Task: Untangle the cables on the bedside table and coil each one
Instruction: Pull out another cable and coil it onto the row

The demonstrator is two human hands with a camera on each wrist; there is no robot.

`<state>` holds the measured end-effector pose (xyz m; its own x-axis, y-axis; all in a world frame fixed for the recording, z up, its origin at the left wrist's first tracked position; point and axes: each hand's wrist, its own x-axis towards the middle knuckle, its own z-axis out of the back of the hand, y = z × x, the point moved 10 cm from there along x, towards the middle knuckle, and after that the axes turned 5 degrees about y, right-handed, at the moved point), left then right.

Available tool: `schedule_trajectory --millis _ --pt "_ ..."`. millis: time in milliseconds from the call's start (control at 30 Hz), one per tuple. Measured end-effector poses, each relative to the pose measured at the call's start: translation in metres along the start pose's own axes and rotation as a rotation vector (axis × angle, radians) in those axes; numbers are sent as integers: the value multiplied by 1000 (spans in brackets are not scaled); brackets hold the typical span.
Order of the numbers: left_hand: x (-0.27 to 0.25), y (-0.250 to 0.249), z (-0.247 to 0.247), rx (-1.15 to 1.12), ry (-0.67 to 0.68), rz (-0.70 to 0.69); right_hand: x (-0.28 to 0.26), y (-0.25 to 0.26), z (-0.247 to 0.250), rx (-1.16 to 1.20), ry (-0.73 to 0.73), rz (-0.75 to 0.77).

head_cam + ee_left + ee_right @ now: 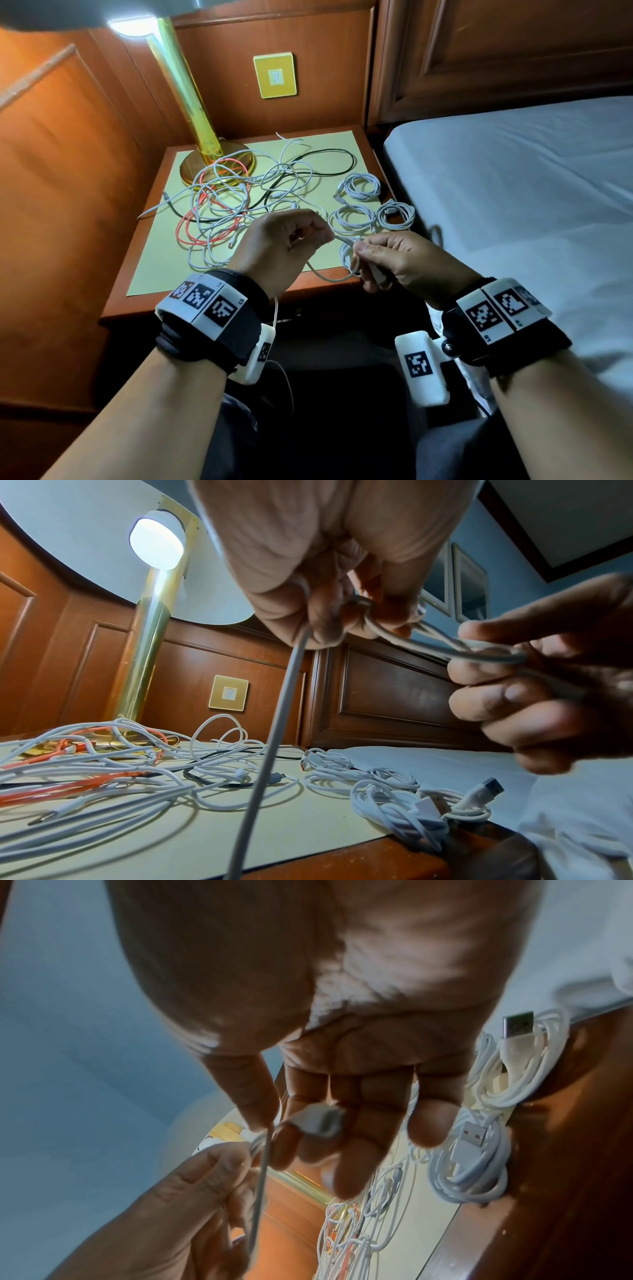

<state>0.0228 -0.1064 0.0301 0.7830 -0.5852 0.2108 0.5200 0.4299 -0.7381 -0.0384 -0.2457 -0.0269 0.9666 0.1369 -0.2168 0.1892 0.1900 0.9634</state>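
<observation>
Both hands' grip pinching one white cable [346, 240], left hand [277, 246], right hand [407, 260], tangle [233, 202] and three coils [363, 185] on desk [308, 294], plug [322, 1121] in right fingers seen only by right wrist view

The lamp [191, 85] loses its shade to the top edge of the head view, and its base sits partly under the tangled cables [226, 205]. Where each strand in that tangle begins or ends cannot be traced. The white cable [267, 750] runs out of the left wrist view's bottom edge — its far end is unseen. In the right wrist view the plug [320, 1121] is blurred, its type unreadable, and the left hand [178, 1213] is cut off at the bottom edge.
</observation>
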Motion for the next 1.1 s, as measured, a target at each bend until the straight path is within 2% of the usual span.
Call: schedule_trajectory --millis 100,267,400,533,667,800,867,967,1100 --pt "-1 -3 -1 5 24 -13 1 -2 -2 -40 0 -4" --pt "-2 -5 -4 -29 49 -36 1 -5 -9 250 -15 -42" --pt "-1 -7 -9 13 69 -69 2 -10 -15 345 47 -81" --pt "0 -6 -11 -47 73 -63 4 -6 -16 442 78 -54" --pt "4 6 1 -133 -24 -23 2 1 9 600 -85 24" --pt "3 27 29 -52 -168 78 -6 -1 57 722 -294 133" --pt "0 40 41 -9 -235 152 -10 -4 73 682 -388 168" --pt "-3 50 44 48 -249 220 -15 2 79 458 -498 236" --pt "-2 23 9 121 -1 103 -24 30 61 -90 -570 323"
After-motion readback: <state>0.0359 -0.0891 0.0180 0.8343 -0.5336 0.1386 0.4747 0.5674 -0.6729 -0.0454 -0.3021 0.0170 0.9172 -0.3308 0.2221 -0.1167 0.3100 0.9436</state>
